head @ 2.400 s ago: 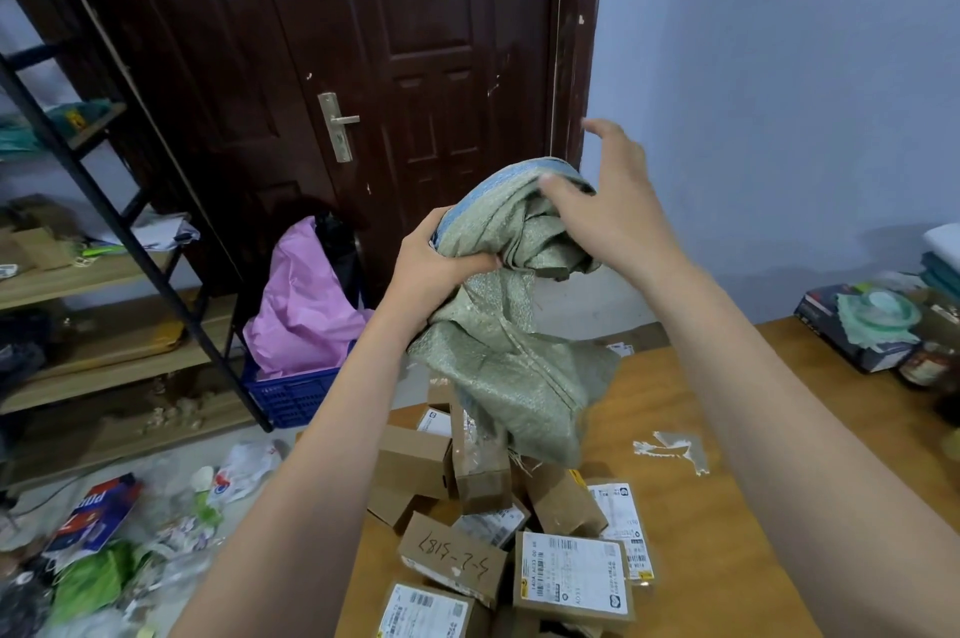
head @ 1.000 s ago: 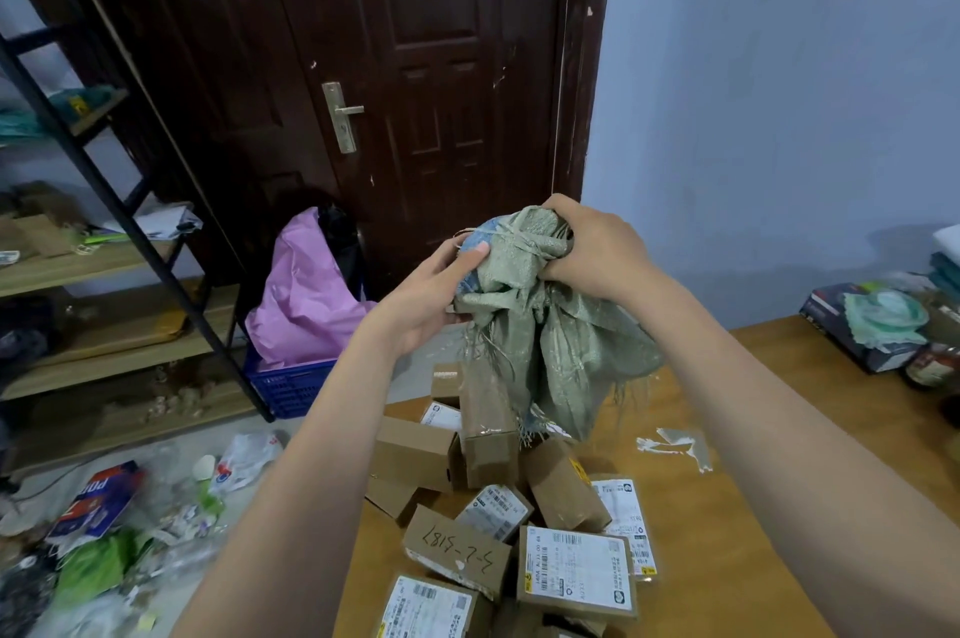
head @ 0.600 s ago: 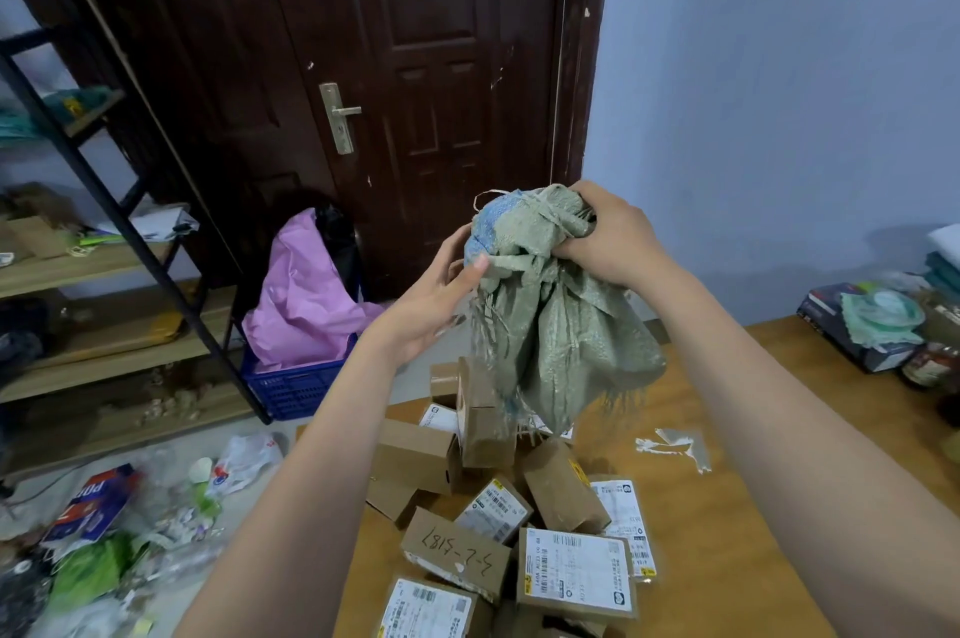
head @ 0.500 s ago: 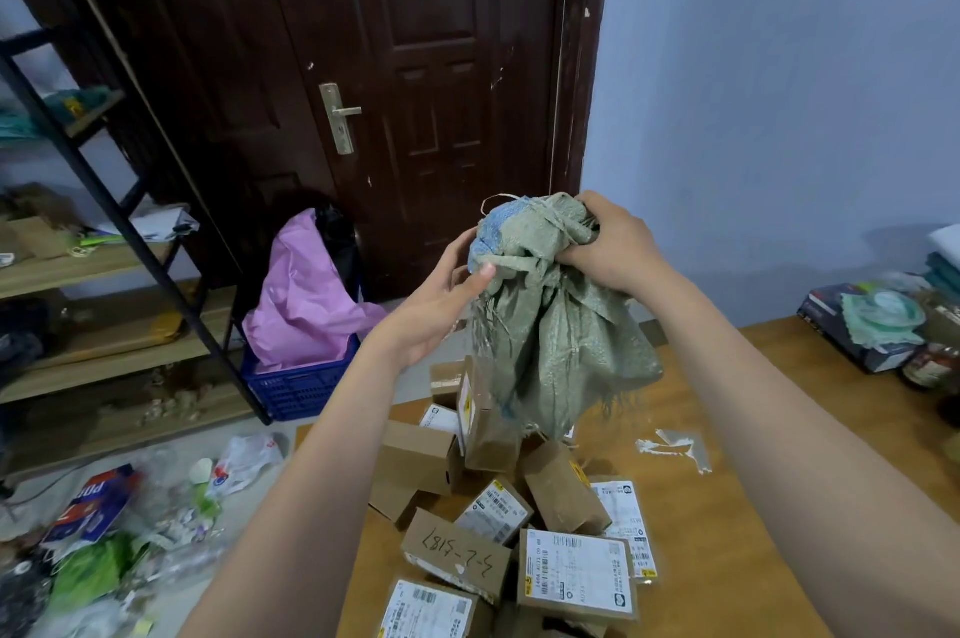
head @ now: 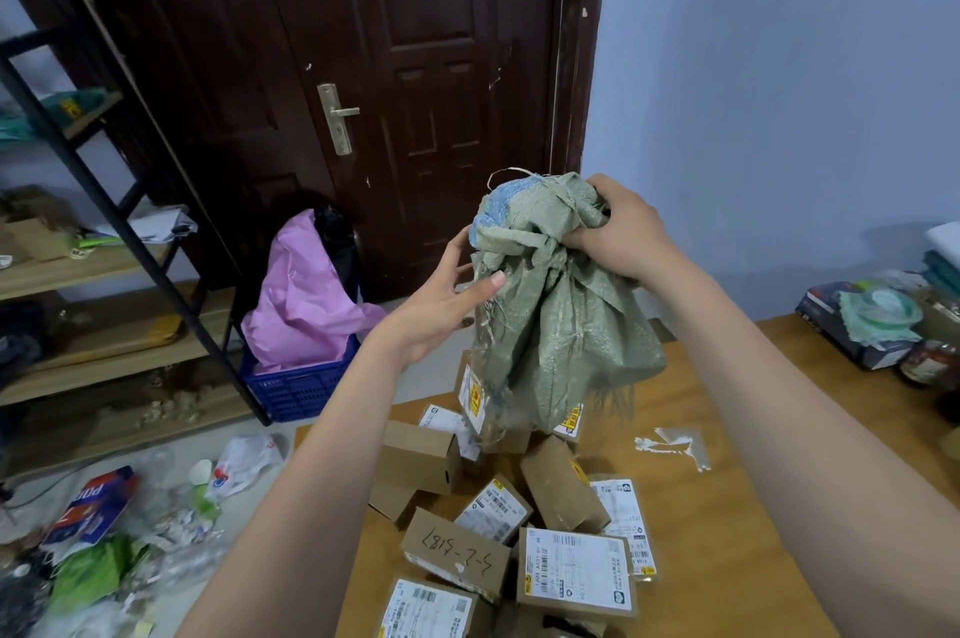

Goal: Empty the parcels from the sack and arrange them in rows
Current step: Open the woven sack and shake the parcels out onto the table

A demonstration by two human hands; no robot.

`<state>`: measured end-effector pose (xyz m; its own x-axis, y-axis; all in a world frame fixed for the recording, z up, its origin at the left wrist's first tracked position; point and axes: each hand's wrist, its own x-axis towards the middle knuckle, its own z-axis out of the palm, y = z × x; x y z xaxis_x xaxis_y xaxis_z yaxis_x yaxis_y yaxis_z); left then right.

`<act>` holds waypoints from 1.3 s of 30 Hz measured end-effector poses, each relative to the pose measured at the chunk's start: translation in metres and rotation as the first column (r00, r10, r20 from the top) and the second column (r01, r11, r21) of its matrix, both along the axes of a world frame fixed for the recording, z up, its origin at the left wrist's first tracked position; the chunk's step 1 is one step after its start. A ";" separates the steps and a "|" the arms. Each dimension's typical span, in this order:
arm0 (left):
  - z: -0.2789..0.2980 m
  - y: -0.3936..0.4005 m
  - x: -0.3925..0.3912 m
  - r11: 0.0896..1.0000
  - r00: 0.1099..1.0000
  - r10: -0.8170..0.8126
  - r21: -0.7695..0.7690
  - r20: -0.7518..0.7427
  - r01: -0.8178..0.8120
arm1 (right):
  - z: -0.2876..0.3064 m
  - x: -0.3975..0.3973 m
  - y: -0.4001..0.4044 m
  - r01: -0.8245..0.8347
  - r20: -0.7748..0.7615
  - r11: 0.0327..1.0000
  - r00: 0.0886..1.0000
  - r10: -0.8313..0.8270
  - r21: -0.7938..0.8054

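The wooden table point(head: 727, 533) is carrying a loose heap of parcels point(head: 509, 513) right at its door-side edge. Above that heap your right hand point(head: 618, 235) is clenching the bunched sack point(head: 550, 320), while your left hand point(head: 441, 297) is touching it with relaxed fingers. The sack's hem is draping over the heap's top parcel; swinging it away could be dragging boxes off onto the littered floor point(head: 156, 507).

Bare table point(head: 727, 523) right of heaped parcels point(head: 519, 507).
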<state>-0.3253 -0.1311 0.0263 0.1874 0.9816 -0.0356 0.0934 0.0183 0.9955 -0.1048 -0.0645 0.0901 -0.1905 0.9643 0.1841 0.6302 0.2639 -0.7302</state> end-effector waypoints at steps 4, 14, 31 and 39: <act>-0.003 -0.001 0.005 1.000 0.999 -0.001 0.011 0.032 0.000 | 0.000 0.000 -0.005 -0.054 -0.259 0.994 0.965 0.028 -0.092; 0.001 0.012 0.027 0.909 0.919 0.389 0.135 0.072 -0.395 | -0.010 -0.028 -0.026 -0.057 -0.493 0.950 0.864 -0.106 -0.306; 0.028 0.037 0.014 0.779 0.741 0.575 0.044 0.347 -0.625 | -0.005 -0.045 -0.022 -0.335 -0.572 0.930 0.797 0.196 -0.149; 0.012 0.033 0.047 0.826 0.718 0.554 -0.175 0.420 -0.536 | -0.030 -0.043 -0.008 -0.097 -0.613 0.987 0.790 0.000 -0.125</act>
<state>-0.2779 -0.0985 0.0385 -0.3752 0.9185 -0.1245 -0.3850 -0.0322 0.9224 -0.1479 -0.0721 0.0599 -0.1329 0.9813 0.1396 0.0304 0.1448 -0.9890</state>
